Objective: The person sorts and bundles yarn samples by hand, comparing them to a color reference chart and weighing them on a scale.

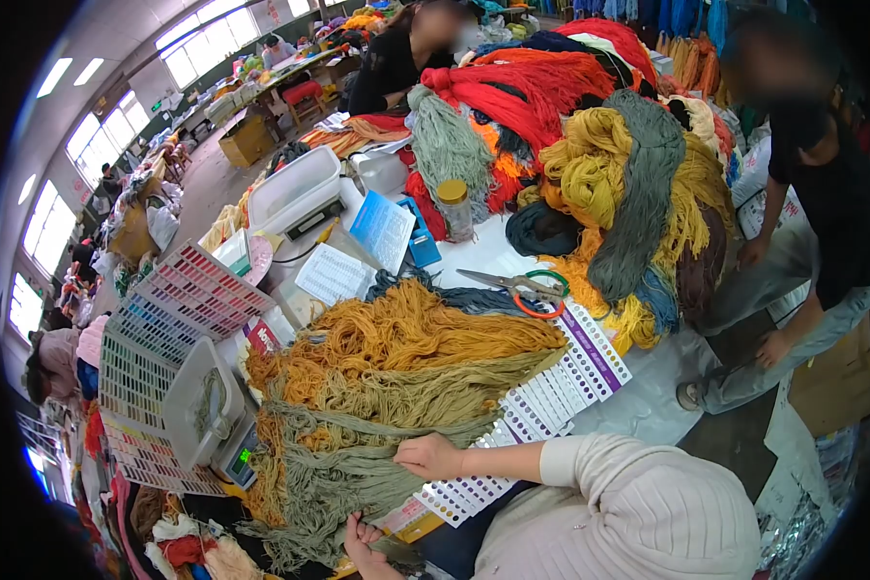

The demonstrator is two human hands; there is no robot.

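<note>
Hanks of yarn lie in a wide spread before me, orange yarn at the far side and grey-green yarn nearest me. My right hand, reaching out of a white sleeve, rests on the grey-green yarn with its fingers pinched on strands. Lower down, my left hand has curled fingers at the near edge of the same yarn; strands run beside and behind it. Shade cards with purple-headed strips lie partly under the hanks. Scissors with red and green handles rest beyond the orange yarn.
At the left stand a scale with a white tray and a colour chart. Farther back are a jar, a white bin, papers and heaped yarn. One person sits at right, another behind.
</note>
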